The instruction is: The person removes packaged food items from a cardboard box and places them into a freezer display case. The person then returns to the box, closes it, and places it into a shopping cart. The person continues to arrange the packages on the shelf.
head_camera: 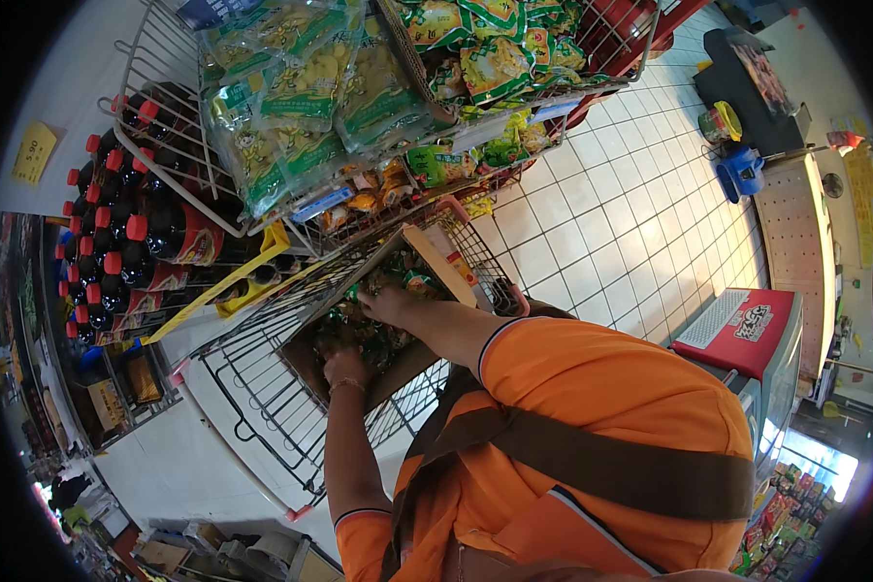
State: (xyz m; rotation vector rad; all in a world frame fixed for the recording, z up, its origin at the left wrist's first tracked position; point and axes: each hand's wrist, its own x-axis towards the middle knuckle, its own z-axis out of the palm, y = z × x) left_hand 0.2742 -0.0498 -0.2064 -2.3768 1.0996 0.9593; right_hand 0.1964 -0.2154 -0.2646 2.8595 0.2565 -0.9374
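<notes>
An opened cardboard box (436, 265) rests in a wire shopping cart (262, 415), with many small glossy packets (415, 280) in it. Both of my hands reach down into this box. My right hand (384, 302) touches packets near the middle of the box, its fingertips at a green one. At the box's left side, my left hand (343, 364) is among darker packets, its fingers partly hidden in shadow. Whether either hand grips a packet cannot be made out.
Beyond the cart, a wire rack (167, 182) holds green-and-clear food bags (298, 94) and smaller yellow-green packets (495, 65). Dark bottles with red caps (196, 233) stand in rows at the left. A red-topped freezer (742, 327) is at the right, beside tiled floor (596, 218).
</notes>
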